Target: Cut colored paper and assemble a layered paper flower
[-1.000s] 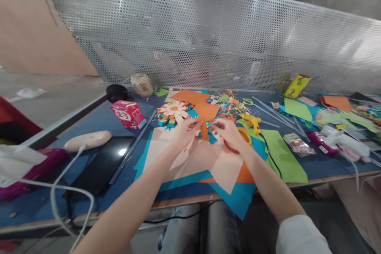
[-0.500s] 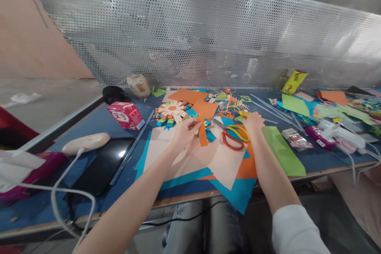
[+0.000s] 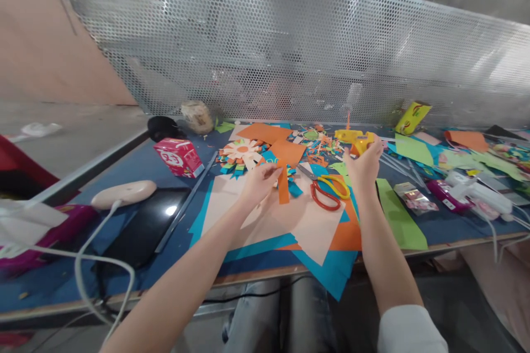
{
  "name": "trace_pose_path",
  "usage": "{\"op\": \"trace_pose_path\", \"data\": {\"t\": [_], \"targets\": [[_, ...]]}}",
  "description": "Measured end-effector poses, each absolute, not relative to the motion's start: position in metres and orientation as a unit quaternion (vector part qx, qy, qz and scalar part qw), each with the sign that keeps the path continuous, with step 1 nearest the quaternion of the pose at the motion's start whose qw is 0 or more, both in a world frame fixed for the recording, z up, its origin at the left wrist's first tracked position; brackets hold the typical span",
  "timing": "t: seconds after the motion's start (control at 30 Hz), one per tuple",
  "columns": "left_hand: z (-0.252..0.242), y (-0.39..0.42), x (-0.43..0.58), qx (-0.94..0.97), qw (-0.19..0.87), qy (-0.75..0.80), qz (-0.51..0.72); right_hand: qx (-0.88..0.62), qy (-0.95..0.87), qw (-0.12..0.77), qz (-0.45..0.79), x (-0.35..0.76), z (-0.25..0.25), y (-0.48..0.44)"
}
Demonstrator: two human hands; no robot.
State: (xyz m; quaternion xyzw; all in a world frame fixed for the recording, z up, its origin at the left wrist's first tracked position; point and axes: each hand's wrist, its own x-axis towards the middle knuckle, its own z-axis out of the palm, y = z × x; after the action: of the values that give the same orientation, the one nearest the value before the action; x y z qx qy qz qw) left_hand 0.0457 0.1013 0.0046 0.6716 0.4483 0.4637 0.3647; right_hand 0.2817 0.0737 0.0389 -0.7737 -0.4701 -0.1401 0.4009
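Pinched in my left hand (image 3: 263,179) is an orange paper strip (image 3: 284,186), hanging down over pale pink sheets (image 3: 232,215). My right hand (image 3: 364,162) is wrapped round the handle of a yellow glue gun (image 3: 351,137), raised above the table with its nozzle towards the left. Between my hands lie scissors (image 3: 326,198) with red and yellow handles, on the sheets. Behind my left hand is a layered paper flower (image 3: 240,151) in pale pink, blue, green and orange. Blue sheets (image 3: 327,270) stick out past the table's front edge.
Orange paper (image 3: 287,151) and cut scraps (image 3: 318,143) lie behind my hands. To the left are a pink box (image 3: 179,157), a black phone (image 3: 143,226) and a white cable (image 3: 78,265). Green paper (image 3: 399,215) lies right; a perforated metal panel (image 3: 269,38) stands behind.
My right hand has lifted the yellow glue gun off the table and turned it upright. My left hand keeps the orange strip in nearly the same place.
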Motion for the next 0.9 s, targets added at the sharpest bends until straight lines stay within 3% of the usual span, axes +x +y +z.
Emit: {"op": "trace_pose_path", "data": {"t": [0.27,0.57,0.9], "targets": [[-0.008,0.117,0.044,0.617,0.4,0.467,0.492,-0.73,-0.59,0.328,-0.108,0.246,0.046,0.073],[-0.007,0.114,0.043,0.596,0.454,0.437,0.498,-0.68,-0.655,0.288,-0.161,0.224,0.034,0.064],[-0.01,0.117,0.042,0.697,0.331,0.48,0.418,-0.6,-0.606,0.506,-0.129,0.262,0.02,0.088]]}}
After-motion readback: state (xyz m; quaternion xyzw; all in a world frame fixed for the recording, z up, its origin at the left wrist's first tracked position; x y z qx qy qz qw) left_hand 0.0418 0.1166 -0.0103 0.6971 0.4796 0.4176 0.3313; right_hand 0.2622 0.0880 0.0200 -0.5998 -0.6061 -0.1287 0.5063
